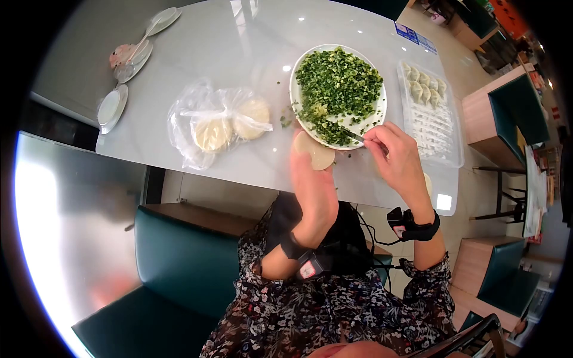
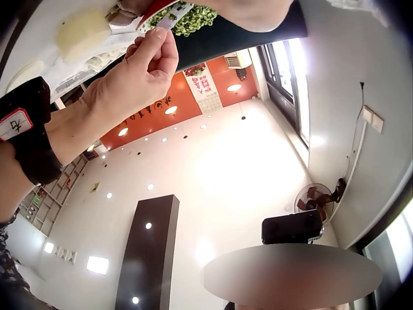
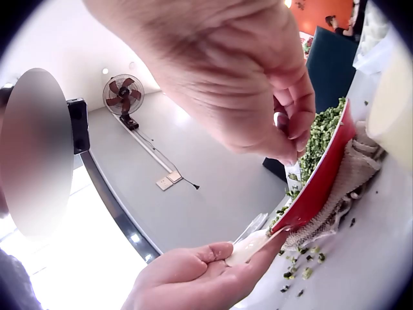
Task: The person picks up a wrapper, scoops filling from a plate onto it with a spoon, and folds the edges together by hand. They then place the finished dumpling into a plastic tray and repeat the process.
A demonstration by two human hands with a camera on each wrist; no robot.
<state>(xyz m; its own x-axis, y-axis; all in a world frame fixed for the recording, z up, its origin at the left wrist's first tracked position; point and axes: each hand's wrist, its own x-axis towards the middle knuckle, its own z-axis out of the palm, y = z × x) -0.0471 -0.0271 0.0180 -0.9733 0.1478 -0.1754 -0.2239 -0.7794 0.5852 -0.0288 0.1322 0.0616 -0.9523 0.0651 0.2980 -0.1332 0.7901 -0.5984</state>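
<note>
My left hand [image 1: 314,188] holds a round dumpling wrapper [image 1: 319,156] beside the near rim of the plate. In the right wrist view the thumb rests at the edge of the wrapper [image 3: 248,248], with fingers under it. My right hand [image 1: 394,154] pinches a narrow, flat metal utensil [image 1: 353,135], whose far end reaches into the chopped green filling [image 1: 340,80]. Bits of green stick to the utensil [image 2: 173,17] in the left wrist view. The filling lies in a wide plate [image 1: 382,106], white inside and red outside, propped on a folded cloth [image 3: 335,200].
A clear plastic tray [image 1: 439,140] at the right holds several finished dumplings [image 1: 424,86]. Left of the plate, plastic bags hold stacks of wrappers [image 1: 213,134]. Small dishes [image 1: 113,107] line the far left edge. A pale round [image 1: 427,185] lies near my right wrist, and green crumbs dot the table.
</note>
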